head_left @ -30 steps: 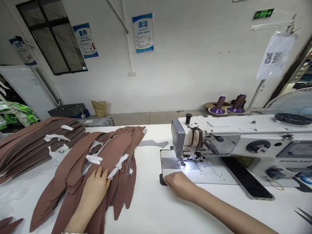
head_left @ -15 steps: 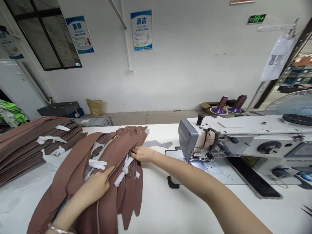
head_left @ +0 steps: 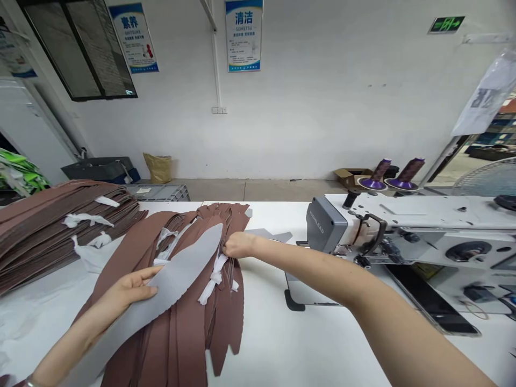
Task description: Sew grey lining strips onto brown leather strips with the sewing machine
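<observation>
My left hand [head_left: 135, 290] pinches the edge of one long cut piece [head_left: 183, 274], thumb on top. This piece is turned over so that its light grey backing faces up. Beneath it fans a bundle of brown cut pieces [head_left: 185, 333], grey on their undersides. My right hand [head_left: 239, 245] is closed at the bundle's right side, just above a knotted white cloth tie [head_left: 213, 279]. Its fingertips are hidden, so what exactly they grip among the brown pieces cannot be seen.
A second brown stack [head_left: 60, 231] with white ties lies at the left. The sewing machine [head_left: 407, 231] stands on the right, with a black phone [head_left: 437, 303] under its arm. Grey flat pieces [head_left: 270, 235] lie behind my right wrist. Two thread cones [head_left: 381, 171] stand behind the machine.
My left hand has moved left and lifted a piece from the bundle, turning its grey side up. My right hand has stayed at the tie, its fingers now more curled. The view has shifted slightly.
</observation>
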`<control>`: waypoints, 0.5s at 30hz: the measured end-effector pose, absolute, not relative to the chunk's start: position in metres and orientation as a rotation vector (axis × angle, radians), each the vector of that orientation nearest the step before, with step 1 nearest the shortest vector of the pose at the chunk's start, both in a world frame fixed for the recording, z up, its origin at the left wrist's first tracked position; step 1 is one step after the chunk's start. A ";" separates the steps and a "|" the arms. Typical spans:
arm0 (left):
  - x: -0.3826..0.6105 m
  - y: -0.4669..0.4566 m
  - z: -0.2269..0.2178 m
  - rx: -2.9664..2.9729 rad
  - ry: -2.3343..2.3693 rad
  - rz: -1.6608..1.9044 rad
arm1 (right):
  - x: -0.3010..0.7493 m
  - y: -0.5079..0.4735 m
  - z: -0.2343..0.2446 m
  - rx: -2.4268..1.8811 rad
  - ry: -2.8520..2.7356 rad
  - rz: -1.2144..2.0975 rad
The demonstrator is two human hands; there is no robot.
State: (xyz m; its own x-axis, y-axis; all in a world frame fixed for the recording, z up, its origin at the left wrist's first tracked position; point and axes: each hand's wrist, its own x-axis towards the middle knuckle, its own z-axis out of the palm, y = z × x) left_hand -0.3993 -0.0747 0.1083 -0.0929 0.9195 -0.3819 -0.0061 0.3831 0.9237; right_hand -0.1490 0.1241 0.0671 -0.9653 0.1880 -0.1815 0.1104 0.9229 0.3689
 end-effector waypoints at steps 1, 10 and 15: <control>-0.397 -0.076 0.109 0.852 1.444 0.993 | -0.149 0.123 0.066 0.227 2.877 0.530; -0.331 -0.059 0.116 0.977 1.452 1.004 | -0.101 0.093 0.041 0.493 3.090 0.547; -0.256 -0.065 0.082 0.988 1.327 0.987 | 0.001 0.035 0.011 0.606 3.196 0.437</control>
State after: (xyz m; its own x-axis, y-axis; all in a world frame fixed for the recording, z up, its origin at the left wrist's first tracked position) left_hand -0.2563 -0.0647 0.0822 0.0068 0.9566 -0.2912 -0.0038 0.2913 0.9566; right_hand 0.0010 0.0347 0.0107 -0.9224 0.3389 0.1855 0.3762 0.8970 0.2320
